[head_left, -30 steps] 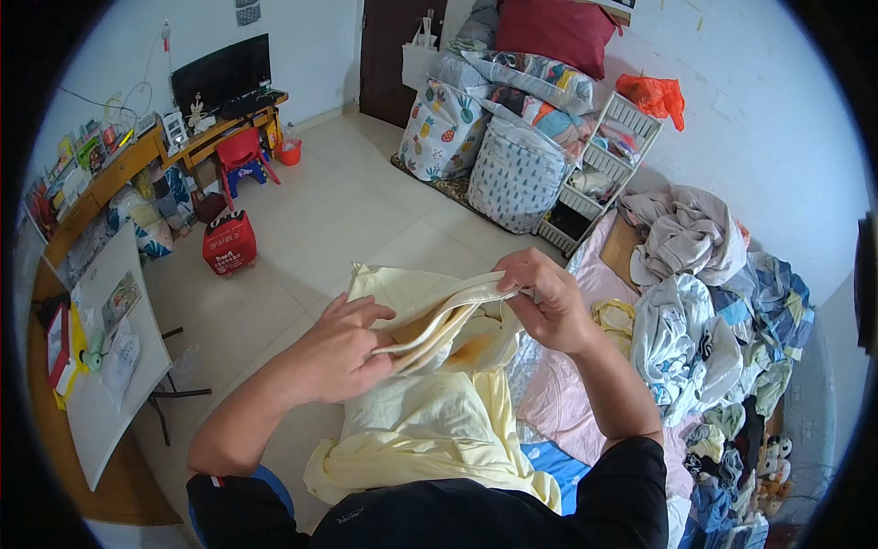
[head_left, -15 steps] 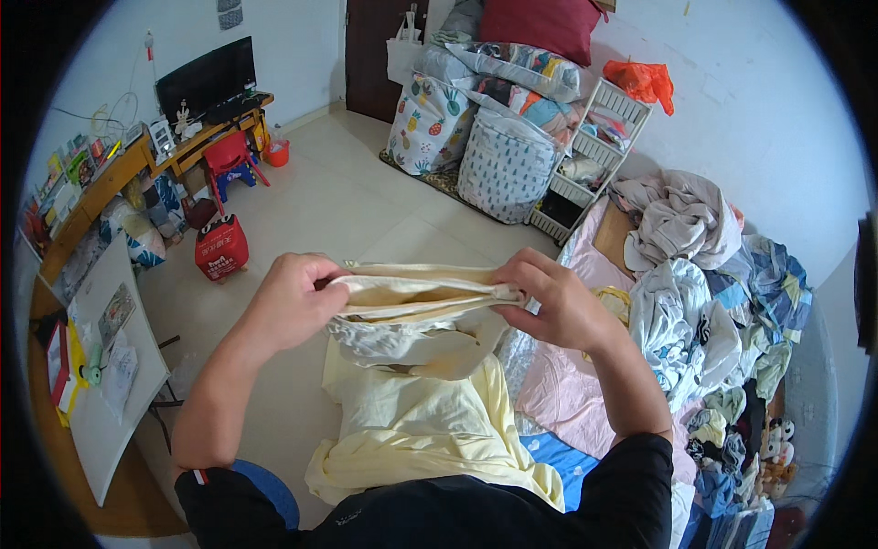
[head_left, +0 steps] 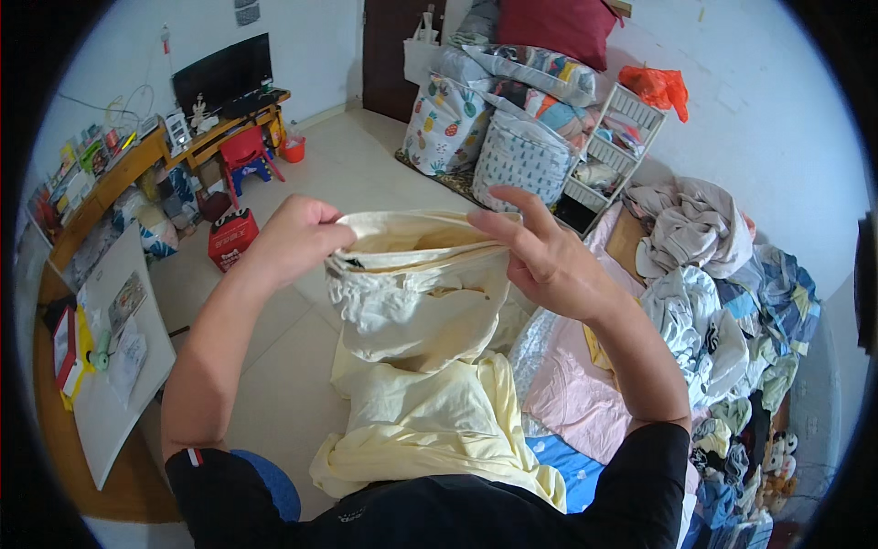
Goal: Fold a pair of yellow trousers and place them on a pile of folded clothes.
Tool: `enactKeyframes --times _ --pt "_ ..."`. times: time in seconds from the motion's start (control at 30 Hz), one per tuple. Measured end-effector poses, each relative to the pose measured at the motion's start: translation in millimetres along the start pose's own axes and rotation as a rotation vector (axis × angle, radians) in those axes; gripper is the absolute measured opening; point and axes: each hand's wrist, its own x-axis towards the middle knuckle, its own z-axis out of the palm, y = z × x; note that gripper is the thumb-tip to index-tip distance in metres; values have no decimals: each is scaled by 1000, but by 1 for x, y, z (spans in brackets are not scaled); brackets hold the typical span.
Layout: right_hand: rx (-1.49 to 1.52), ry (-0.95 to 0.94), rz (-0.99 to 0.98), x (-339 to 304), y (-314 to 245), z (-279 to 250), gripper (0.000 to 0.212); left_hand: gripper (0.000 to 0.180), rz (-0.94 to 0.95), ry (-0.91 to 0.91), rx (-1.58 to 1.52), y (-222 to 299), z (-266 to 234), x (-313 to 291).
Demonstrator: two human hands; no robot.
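Observation:
Between my hands hangs a cream cloth piece (head_left: 412,316) with a wide, parted top edge and gathered fabric at its left side. It resembles shorts or a soft bag; I cannot tell which. My left hand (head_left: 297,238) pinches the left end of the top edge between thumb and fingers. At the right end, my right hand (head_left: 549,261) holds the edge, some fingers stretched out over it and partly hiding the corner. Beneath the piece, a pale yellow cloth (head_left: 412,425) lies draped over my lap.
Piled clothes (head_left: 686,302) and a pink cloth (head_left: 576,384) cover the bed at right. A white rack (head_left: 608,160) and stuffed storage bags (head_left: 521,156) stand at the back. At left are a tilted white board (head_left: 123,366), a red box (head_left: 231,240) and a small red chair (head_left: 245,151).
The cream piece has been raised, and its front now hangs down more fully in view. Some right-hand fingers have lifted and spread. The whole view has shifted slightly.

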Motion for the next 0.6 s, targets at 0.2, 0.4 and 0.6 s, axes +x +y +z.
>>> enactKeyframes --times 0.2,0.4,0.6 --pt "-248 11 -159 4 12 15 42 18 -8 4 -59 12 4 5" --pt "-32 19 -184 11 29 22 18 21 -2 9 -18 9 4 13" --pt "157 -68 -161 42 41 1 10 46 9 -193 -91 3 -26 16"
